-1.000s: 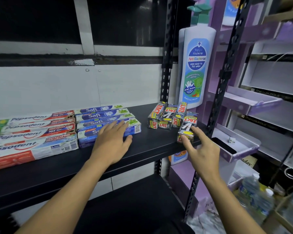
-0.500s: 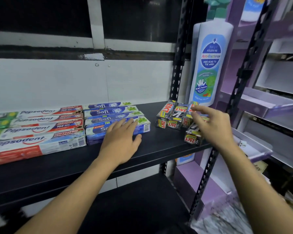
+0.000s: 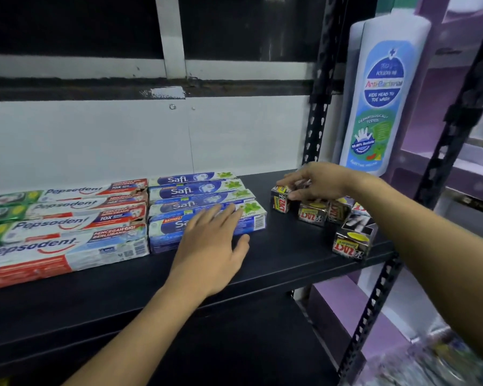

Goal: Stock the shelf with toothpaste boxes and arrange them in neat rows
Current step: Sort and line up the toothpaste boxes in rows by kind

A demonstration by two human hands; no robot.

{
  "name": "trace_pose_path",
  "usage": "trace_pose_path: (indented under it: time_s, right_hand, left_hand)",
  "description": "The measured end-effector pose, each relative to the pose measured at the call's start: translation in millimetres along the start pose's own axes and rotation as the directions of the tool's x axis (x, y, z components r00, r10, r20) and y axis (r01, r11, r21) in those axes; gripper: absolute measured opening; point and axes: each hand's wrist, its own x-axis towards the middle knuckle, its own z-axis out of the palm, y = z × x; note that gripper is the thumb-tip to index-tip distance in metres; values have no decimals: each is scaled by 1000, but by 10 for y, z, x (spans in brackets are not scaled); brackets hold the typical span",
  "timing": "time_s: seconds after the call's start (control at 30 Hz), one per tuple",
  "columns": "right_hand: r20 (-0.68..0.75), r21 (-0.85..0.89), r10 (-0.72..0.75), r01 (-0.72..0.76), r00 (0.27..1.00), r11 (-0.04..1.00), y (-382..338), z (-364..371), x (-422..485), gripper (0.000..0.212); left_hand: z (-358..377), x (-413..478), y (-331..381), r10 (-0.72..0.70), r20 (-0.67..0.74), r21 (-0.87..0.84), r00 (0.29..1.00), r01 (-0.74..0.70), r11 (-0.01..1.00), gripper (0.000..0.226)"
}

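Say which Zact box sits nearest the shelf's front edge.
The Zact box standing alone in front; the other Zact boxes form a row behind it.

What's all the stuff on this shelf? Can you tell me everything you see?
Pepsodent boxes: at least four, white and red with green ends, shelf's left.
Safi boxes: four tops showing, blue, beside the Pepsodent.
Zact boxes: about five, small, black with red-yellow, shelf's right.
Shelf: one, black.
Wash-bottle display: one, white with blue label, behind the right post.
Purple stand: one, far right.
Left hand: flat on the front Safi box.
Right hand: grips the leftmost Zact box.
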Motion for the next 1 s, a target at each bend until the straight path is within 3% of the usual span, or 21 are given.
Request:
trace_pose_path:
  time_s: [0.3,0.47,0.53,0.6,0.7,1.0]
  right_hand:
    - [-103,-95,40,-50,994,994,-55,70,625,37]
    - [-180,-26,68,-74,981,997,-42,156,763,45]
    - [-167,-24,84,-89,982,996,24,137,752,39]
    - [-130,-54,107,-115,986,992,87,134,737,36]
    - [-93,-114,124,-134,988,984,96,161,736,48]
    - [-177,-328,104,-158,979,931,-185,338,1084,39]
  left_hand:
    - [-19,3,16,-18,27,3,999,18,1000,60]
    - [-26,-3,24,-25,28,7,999,25,1000,59]
    - [-21,-4,27,-27,23,9,999,26,1000,59]
    - [-14,-6,33,-30,18,11,999,30,999,60]
    - [-13,-9,45,-32,17,13,999,32,999,60]
    - [-25,-8,50,-45,25,0,999,45,999,60]
